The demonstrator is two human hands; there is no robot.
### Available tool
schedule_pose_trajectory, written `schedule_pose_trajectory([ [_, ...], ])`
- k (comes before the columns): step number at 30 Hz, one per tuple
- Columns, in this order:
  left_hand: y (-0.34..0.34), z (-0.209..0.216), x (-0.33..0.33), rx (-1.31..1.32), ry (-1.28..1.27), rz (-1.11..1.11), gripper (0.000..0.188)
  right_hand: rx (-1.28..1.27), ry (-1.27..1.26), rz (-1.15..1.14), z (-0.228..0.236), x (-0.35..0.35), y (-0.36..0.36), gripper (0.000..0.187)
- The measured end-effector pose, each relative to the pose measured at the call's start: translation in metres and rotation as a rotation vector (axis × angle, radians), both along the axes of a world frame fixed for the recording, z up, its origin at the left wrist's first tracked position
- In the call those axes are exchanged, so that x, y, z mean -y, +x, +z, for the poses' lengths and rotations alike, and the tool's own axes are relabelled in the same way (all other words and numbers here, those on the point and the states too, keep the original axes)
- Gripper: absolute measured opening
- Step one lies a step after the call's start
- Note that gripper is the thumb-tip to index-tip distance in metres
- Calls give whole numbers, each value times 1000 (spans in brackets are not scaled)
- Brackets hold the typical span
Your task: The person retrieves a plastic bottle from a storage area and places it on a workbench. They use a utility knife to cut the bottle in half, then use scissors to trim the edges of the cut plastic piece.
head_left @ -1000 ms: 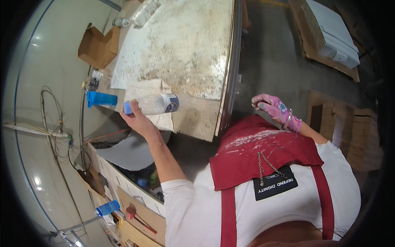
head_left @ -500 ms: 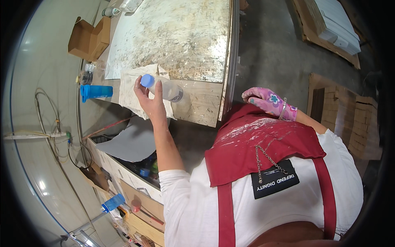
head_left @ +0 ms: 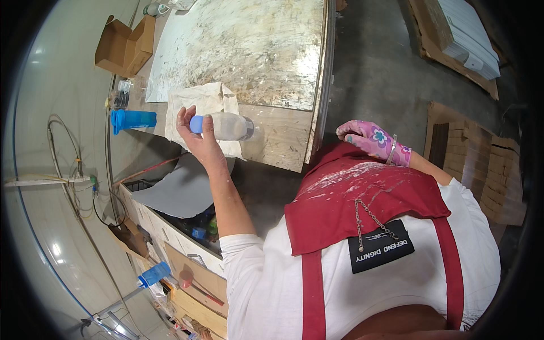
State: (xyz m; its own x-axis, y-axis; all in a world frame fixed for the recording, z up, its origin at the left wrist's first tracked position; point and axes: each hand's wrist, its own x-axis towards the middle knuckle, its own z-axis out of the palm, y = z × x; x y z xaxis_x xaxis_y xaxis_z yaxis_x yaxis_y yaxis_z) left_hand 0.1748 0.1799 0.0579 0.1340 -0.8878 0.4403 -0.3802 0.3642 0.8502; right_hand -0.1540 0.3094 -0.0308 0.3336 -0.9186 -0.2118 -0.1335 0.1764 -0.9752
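Observation:
My bare left hand (head_left: 198, 133) is closed around the capped end of a clear plastic bottle (head_left: 228, 126), with the thumb over the neck and the fingers at the blue cap (head_left: 196, 124). The bottle is above the near edge of the workbench, its cap toward the left; I cannot tell whether its base touches the wood. A cream cloth (head_left: 226, 102) lies under and behind the hand. My right hand (head_left: 365, 137), in a pink flowered glove, rests against the red apron (head_left: 362, 192) beside the bench corner. Its fingers are curled, with nothing visible in them.
The bench has a paint-smeared top board (head_left: 243, 51). At its left stand a blue tumbler (head_left: 135, 120) and an open cardboard box (head_left: 126, 48). Below is a bin (head_left: 187, 232) with a grey sheet (head_left: 175, 190). Cardboard stacks (head_left: 470, 164) stand on the right.
The bottle's capped end has swung slightly toward me with my left hand, so the bottle appears more level. My right hand stays curled by the apron.

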Motion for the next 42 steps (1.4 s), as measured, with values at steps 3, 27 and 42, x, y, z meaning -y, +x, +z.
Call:
schedule_pose_trajectory([
  [3, 5, 2, 0, -38, -44, -21, 64, -50, -10, 12, 2, 2, 3, 28],
  [27, -4, 9, -28, 117, -8, -118, 98, 380, -551, -53, -17, 25, 79, 21],
  [42, 15, 34, 12, 132, 128, 130, 35, -59, -94, -212, -21, -36, -57, 28],
])
